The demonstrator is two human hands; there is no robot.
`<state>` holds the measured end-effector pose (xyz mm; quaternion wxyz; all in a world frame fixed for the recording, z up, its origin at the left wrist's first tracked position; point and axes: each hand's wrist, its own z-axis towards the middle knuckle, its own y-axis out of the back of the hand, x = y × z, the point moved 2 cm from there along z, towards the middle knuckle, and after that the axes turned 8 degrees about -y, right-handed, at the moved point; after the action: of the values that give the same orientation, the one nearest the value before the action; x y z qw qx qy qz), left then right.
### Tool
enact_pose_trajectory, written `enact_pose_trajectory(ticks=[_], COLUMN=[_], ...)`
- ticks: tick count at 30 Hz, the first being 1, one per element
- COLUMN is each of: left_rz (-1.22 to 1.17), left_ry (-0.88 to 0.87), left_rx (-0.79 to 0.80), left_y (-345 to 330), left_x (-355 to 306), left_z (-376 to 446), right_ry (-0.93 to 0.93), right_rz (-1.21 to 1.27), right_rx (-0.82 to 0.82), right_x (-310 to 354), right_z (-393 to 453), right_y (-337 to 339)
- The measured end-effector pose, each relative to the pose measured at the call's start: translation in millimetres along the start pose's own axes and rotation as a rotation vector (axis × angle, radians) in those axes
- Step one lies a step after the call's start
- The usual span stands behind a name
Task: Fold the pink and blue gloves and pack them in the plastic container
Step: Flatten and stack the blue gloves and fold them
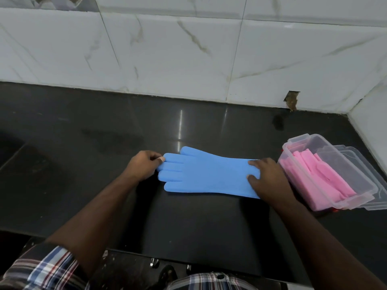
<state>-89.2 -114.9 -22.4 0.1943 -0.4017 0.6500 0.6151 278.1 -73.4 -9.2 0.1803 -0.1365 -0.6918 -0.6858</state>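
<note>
Blue rubber glove (206,174) lies flat on the black polished stone counter (104,132), near the middle of the view, its finger end toward nine o'clock and its cuff toward three o'clock. At the finger end the left hand (143,165) has its fingers curled and pinches the glove's fingertips between thumb and forefinger. At the cuff end the right hand (267,177) lies on the glove with fingers straight and spread, pressing it down. Just beside that hand, at three o'clock from the glove, stands the clear rectangular plastic container (356,197), open, with folded pink rubber gloves (318,181) inside. White marbled wall tiles (178,49) run along twelve o'clock. Checked shirt sleeve (46,266) shows at seven o'clock.
</note>
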Motion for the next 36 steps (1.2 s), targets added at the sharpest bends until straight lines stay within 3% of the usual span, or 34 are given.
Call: enact_pose_trajectory(ticks=[4, 7, 15, 17, 20, 22, 25, 30, 33, 36], left_rz=[-0.078, -0.076, -0.051, 0.074, 0.351, 0.486, 0.654, 0.777, 0.831, 0.871], left_ry=[0.033, 0.042, 0.012, -0.117, -0.479, -0.633, -0.579, -0.491, -0.461, -0.457], left_rx=[-0.017, -0.064, -0.173, -0.238, -0.285, -0.160, 0.056, 0.304, 0.406, 0.466], left_y=[0, -2, -5, -5, -28, -57, -86, -85, -81, -79], left_x=[2, 2, 2, -6, -27, -44, -56, -66, -72, -77], left_z=[0, -1, -4, -7, -20, -31, -33, -21, -11, -2], right_ry=[0.196, 0.285, 0.293, 0.293, 0.288, 0.297, 0.286, -0.112, -0.279, -0.359], right_rz=[0.134, 0.074, 0.004, -0.002, -0.010, -0.007, 0.025, 0.010, -0.136, -0.112], right_rx=[0.175, 0.290, 0.286, 0.280, 0.281, 0.284, 0.253, -0.041, 0.098, 0.244], right_x=[56, 80, 84, 85, 86, 87, 84, 25, -5, -8], right_z=[-20, -32, -38, -38, -37, -36, -33, -10, -1, 2], right_y=[-24, -44, -53, -54, -54, -54, -45, -3, 12, 12])
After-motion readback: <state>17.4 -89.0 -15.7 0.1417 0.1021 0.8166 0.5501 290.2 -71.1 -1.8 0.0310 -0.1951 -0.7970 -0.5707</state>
